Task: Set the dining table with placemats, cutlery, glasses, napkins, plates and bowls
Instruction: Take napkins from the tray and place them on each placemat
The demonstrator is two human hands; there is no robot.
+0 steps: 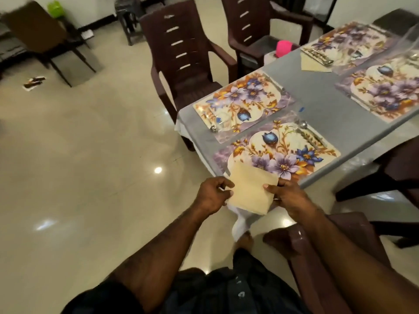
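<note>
A cream folded napkin [250,189] is held over the near corner of the grey table [322,109]. My left hand [212,196] pinches its left edge and my right hand [288,197] grips its right edge. Its far end overlaps the nearest floral placemat [283,152], which carries cutlery [310,134] along its far right side. A second floral placemat [242,100] lies beyond it with a small metal piece [213,128] at its near left corner. Two more placemats [385,94] [349,41] lie farther right; another cream napkin [314,63] with cutlery [317,56] lies by the far one.
Dark brown plastic chairs [181,60] [260,26] stand along the table's far side, one bearing a pink object [284,48]. Another chair [385,168] stands to the right and one [317,257] under my right arm. A white tablecloth corner [240,225] hangs below the napkin. Glossy tiled floor [90,155] spreads left.
</note>
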